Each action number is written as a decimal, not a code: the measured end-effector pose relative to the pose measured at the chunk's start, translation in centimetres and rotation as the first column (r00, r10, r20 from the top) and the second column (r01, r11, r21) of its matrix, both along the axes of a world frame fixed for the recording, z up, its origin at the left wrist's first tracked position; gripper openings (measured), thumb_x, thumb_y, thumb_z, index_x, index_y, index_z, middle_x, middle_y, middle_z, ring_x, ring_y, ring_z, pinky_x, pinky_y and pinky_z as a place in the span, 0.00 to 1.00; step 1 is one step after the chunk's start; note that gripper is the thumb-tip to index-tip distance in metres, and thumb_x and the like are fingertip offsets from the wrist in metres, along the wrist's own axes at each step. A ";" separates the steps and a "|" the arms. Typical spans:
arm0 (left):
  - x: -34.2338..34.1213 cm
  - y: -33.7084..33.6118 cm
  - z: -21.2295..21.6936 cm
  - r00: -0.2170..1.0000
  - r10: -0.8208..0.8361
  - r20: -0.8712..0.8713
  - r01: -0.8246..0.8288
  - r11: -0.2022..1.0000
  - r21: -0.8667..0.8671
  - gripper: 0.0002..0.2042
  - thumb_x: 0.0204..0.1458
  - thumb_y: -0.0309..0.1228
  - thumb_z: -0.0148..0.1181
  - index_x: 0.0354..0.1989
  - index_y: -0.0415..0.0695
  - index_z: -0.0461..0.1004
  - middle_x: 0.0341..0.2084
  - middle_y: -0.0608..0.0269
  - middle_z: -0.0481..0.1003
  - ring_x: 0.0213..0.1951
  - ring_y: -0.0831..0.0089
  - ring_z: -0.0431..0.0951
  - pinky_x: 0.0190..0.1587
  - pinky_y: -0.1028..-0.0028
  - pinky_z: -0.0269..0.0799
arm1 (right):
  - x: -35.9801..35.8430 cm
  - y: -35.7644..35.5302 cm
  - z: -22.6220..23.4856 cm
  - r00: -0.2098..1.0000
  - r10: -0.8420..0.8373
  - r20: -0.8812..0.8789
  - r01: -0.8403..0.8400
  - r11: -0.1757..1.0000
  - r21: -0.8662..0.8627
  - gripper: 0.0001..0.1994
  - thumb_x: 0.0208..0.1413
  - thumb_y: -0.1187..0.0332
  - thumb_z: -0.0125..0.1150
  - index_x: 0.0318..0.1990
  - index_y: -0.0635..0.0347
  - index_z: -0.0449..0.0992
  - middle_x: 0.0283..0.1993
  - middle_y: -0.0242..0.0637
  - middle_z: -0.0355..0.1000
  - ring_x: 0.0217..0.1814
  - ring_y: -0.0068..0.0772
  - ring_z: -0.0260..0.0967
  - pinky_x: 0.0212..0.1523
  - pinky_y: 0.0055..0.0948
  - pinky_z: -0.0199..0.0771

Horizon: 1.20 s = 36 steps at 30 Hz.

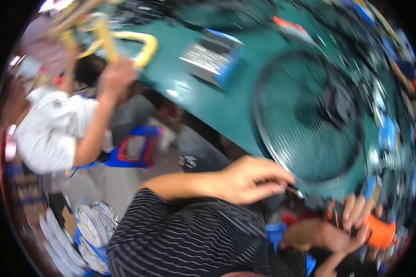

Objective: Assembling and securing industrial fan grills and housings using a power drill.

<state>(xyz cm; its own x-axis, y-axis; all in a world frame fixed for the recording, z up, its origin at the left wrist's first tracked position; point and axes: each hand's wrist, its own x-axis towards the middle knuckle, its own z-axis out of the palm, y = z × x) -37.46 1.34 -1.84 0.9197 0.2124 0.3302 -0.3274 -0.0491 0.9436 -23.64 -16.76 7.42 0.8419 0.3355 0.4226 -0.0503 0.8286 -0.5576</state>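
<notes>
The bicycle wheel (335, 108) lies flat on the green surface (233, 115), its near edge just beside the person's left hand (249, 180). That hand is drawn nearly closed, thumb and fingertips pinching a small thin piece (293, 190) by the rim; blur hides what it is. The right hand (356, 217) is curled around an orange-and-black object (380, 231), lower right, apart from the wheel; its kind cannot be told.

So slender a piece probably wants a light, steady pinch close to its end, with the left wrist kept quiet so the tip does not wander. The spokes look easy to snag, so the bulky orange-and-black object is best kept clear of them, and the wheel kept from sliding at the surface's edge.
</notes>
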 end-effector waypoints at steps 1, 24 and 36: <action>0.2 0.1 -0.2 1.000 0.001 -0.008 0.000 0.999 0.043 0.14 0.52 0.18 0.63 0.48 0.37 0.77 0.33 0.56 0.81 0.34 0.66 0.81 0.35 0.71 0.75 | 0.3 -0.1 -0.7 0.999 -0.026 0.041 0.027 1.000 -0.014 0.21 0.54 0.73 0.62 0.53 0.62 0.61 0.28 0.28 0.60 0.23 0.20 0.60 0.31 0.25 0.64; 2.7 -0.6 -1.8 0.999 -0.027 -0.040 0.035 0.979 0.203 0.20 0.48 0.17 0.63 0.51 0.40 0.73 0.28 0.62 0.81 0.26 0.74 0.74 0.24 0.76 0.63 | 2.0 -1.4 -3.2 0.987 0.030 0.159 -0.015 0.995 -0.099 0.24 0.59 0.68 0.57 0.60 0.62 0.58 0.34 0.33 0.66 0.26 0.23 0.66 0.30 0.27 0.71; 3.7 -1.7 -2.1 0.994 -0.082 -0.068 0.100 0.941 0.324 0.21 0.44 0.18 0.65 0.50 0.38 0.74 0.29 0.61 0.80 0.27 0.69 0.75 0.26 0.71 0.65 | 3.2 -2.5 -3.7 0.950 0.183 0.251 -0.134 0.971 -0.199 0.23 0.54 0.72 0.64 0.55 0.56 0.60 0.27 0.31 0.69 0.20 0.25 0.67 0.22 0.27 0.74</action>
